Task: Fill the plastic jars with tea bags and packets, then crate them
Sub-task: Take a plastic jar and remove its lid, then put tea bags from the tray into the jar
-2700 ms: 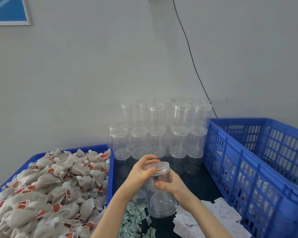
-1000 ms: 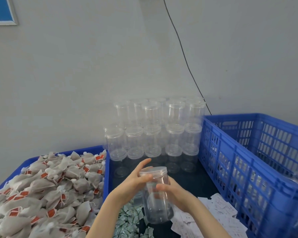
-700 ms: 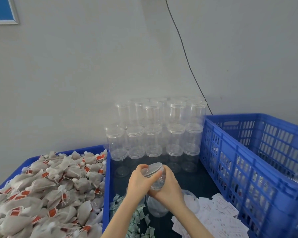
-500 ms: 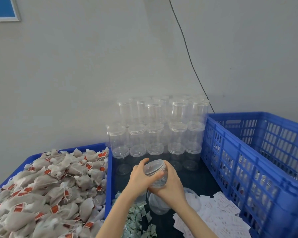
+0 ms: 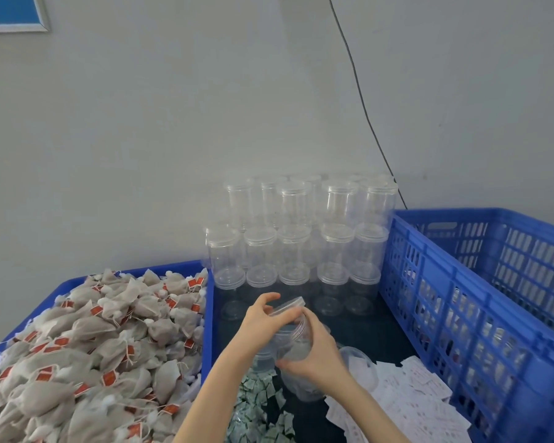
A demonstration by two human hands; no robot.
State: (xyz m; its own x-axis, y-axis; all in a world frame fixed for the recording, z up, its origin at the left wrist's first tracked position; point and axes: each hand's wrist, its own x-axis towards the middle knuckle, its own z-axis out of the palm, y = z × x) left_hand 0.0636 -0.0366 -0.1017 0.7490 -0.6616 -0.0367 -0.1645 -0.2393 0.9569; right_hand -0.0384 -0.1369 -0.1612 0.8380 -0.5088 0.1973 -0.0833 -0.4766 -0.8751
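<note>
Now, lid coming off. Left hand [image 5: 259,318] pinches the clear lid [image 5: 288,306] by its rim, tilted up and partly clear of the mouth. Right hand [image 5: 314,350] wraps the body of the plastic jar [image 5: 293,345], held tipped above the dark tabletop [image 5: 378,334], near its front edge, between the tea-bag bin [image 5: 93,346] on the left and the blue crate [image 5: 480,302] on the right.

Advice for the step: keep the right-hand grip low on the jar wall so the thin plastic does not squash and bind the lid. Lift the lid straight off the threads; do not pry it sideways. Park it close, perhaps by the loose lid [image 5: 359,362] beside the white packets [image 5: 406,401], mouth side up.

Jar contents hard to read through clear plastic; possibly empty. Stacked empty jars [image 5: 301,238] stand at the back edge. Green packets [image 5: 263,407] lie directly below the hands, handy for filling.
</note>
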